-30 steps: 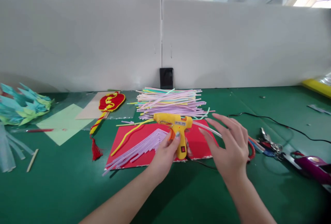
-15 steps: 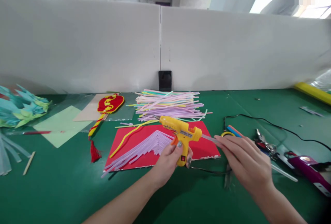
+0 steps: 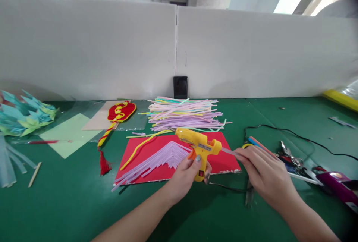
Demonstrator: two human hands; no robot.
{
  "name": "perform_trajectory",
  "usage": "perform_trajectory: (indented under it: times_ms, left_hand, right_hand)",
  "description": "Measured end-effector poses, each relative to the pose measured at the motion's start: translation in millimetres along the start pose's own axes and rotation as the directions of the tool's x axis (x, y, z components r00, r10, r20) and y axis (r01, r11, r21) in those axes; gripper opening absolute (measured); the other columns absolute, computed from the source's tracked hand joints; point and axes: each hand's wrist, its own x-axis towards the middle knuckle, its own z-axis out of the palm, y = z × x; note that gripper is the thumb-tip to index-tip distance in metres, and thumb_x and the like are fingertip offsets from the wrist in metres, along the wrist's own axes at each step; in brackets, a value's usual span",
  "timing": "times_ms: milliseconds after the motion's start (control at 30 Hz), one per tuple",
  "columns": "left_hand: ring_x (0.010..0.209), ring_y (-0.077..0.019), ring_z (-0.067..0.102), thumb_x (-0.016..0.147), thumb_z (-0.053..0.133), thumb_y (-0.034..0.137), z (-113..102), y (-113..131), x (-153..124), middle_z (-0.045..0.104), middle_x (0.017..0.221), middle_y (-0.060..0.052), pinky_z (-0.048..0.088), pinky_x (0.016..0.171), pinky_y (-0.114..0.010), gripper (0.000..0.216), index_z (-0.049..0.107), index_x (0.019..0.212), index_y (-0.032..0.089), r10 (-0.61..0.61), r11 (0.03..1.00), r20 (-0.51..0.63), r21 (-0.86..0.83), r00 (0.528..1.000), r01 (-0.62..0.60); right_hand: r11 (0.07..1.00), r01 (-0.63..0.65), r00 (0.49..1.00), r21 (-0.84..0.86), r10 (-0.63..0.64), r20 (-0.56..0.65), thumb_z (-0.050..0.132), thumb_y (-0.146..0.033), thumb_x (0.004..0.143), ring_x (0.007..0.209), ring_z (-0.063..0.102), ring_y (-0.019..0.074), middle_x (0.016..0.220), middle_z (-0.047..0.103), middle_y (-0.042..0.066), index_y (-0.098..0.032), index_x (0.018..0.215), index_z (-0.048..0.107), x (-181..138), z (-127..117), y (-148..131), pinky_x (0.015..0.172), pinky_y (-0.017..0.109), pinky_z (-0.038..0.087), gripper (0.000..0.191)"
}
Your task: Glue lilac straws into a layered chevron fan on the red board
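My left hand [image 3: 187, 175] is wrapped round the handle of a yellow hot glue gun [image 3: 205, 147], whose nozzle points left. A clear glue stick [image 3: 229, 151] juts from the gun's back end, and my right hand [image 3: 263, 169] pinches its outer end. Below and behind the gun lies a red board [image 3: 220, 162] bearing lilac pipe cleaners [image 3: 159, 158] laid side by side in a chevron. One wavy yellow pipe cleaner [image 3: 138, 147] rests on the board's left part. Scissors [image 3: 248, 193] lie partly hidden under my right hand.
A pile of pastel pipe cleaners [image 3: 184, 113] lies behind the board. A phone [image 3: 180, 87] leans on the white partition [image 3: 112, 48]. Left are a red fan-shaped ornament [image 3: 121, 111] and blue paper leaves [image 3: 25, 113]. Right are a black cord [image 3: 279, 127] and a purple tool [image 3: 339, 186].
The view has shifted slightly, moving everything a little to the right. My right hand stays on the glue stick, and my left hand keeps hold of the glue gun.
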Motion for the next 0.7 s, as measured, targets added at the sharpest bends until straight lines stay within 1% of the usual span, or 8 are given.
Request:
perform_trajectory:
  times_ms: [133,200,300,400,500,567,633,700]
  left_hand:
    - [0.060,-0.0111,0.046,0.084,0.045,0.059,1,-1,-1,0.051,0.070,-0.003,0.039,0.060,-0.025,0.046,0.051,0.072,0.015,0.010,1.000,0.008,0.002,1.000,-0.010]
    - [0.060,-0.0114,0.046,0.083,0.046,0.059,2,-1,-1,0.051,0.069,-0.003,0.038,0.060,-0.025,0.045,0.051,0.072,0.016,0.009,1.000,0.004,0.002,1.000,-0.009]
    - [0.060,-0.0115,0.046,0.083,0.047,0.060,3,1,-2,0.051,0.068,-0.003,0.038,0.060,-0.025,0.046,0.052,0.072,0.015,0.006,1.000,0.007,0.012,1.000,-0.006]
    - [0.059,-0.0114,0.046,0.082,0.047,0.061,3,3,-1,0.050,0.067,-0.002,0.038,0.060,-0.025,0.047,0.052,0.071,0.015,0.001,1.000,0.003,0.017,1.000,-0.001]
    - [0.059,-0.0114,0.046,0.081,0.049,0.060,3,5,0,0.049,0.068,-0.002,0.038,0.059,-0.025,0.046,0.052,0.072,0.015,-0.004,1.000,-0.021,0.001,1.000,0.004]
    - [0.058,-0.0112,0.046,0.081,0.049,0.060,3,5,0,0.049,0.067,-0.001,0.038,0.059,-0.025,0.046,0.052,0.072,0.015,-0.002,1.000,-0.030,-0.011,1.000,0.001]
    - [0.058,-0.0108,0.046,0.082,0.047,0.060,3,5,0,0.049,0.067,-0.001,0.038,0.059,-0.025,0.047,0.051,0.070,0.015,-0.002,1.000,-0.033,-0.026,0.999,0.001]
    - [0.058,-0.0107,0.045,0.082,0.047,0.060,4,4,0,0.048,0.067,-0.001,0.037,0.059,-0.025,0.047,0.051,0.069,0.016,-0.011,0.999,-0.035,-0.038,0.999,0.010]
  right_hand:
    - [0.999,0.031,0.999,-0.011,-0.031,-0.015,0.043,-0.017,0.090,0.072,0.063,0.0172,0.076,0.067,0.005,-0.020,0.091,0.059,-2,2,1,0.065,0.028,0.049,0.016]
    - [1.000,0.021,1.000,0.003,-0.021,-0.010,0.041,-0.017,0.090,0.072,0.064,0.0173,0.076,0.067,0.005,-0.020,0.090,0.059,-3,2,1,0.063,0.027,0.050,0.018]
    - [1.000,-0.018,0.999,0.022,0.017,0.031,0.038,-0.019,0.091,0.069,0.065,0.0166,0.077,0.068,0.005,-0.021,0.089,0.058,-4,3,-1,0.059,0.025,0.049,0.020]
    - [0.999,-0.034,0.998,0.013,0.033,0.053,0.036,-0.020,0.093,0.068,0.066,0.0156,0.081,0.070,0.005,-0.021,0.099,0.057,-4,3,-4,0.056,0.023,0.049,0.022]
    - [0.997,-0.072,0.997,0.016,0.071,0.028,0.040,-0.027,0.093,0.065,0.067,0.0136,0.084,0.071,0.004,-0.021,0.107,0.055,-3,4,-8,0.051,0.020,0.049,0.021]
    - [0.994,-0.102,0.995,0.029,0.102,-0.001,0.047,-0.031,0.091,0.063,0.067,0.0126,0.080,0.070,0.003,-0.021,0.103,0.055,-3,5,-9,0.050,0.019,0.048,0.018]
    - [0.994,-0.101,0.994,0.040,0.103,-0.043,0.053,-0.028,0.088,0.065,0.066,0.0128,0.078,0.069,0.002,-0.022,0.097,0.057,-3,7,-10,0.054,0.020,0.049,0.012]
    - [0.997,-0.073,0.994,0.038,0.076,-0.083,0.054,-0.021,0.087,0.071,0.066,0.0140,0.079,0.068,0.002,-0.022,0.094,0.058,-2,8,-10,0.062,0.023,0.050,0.009]
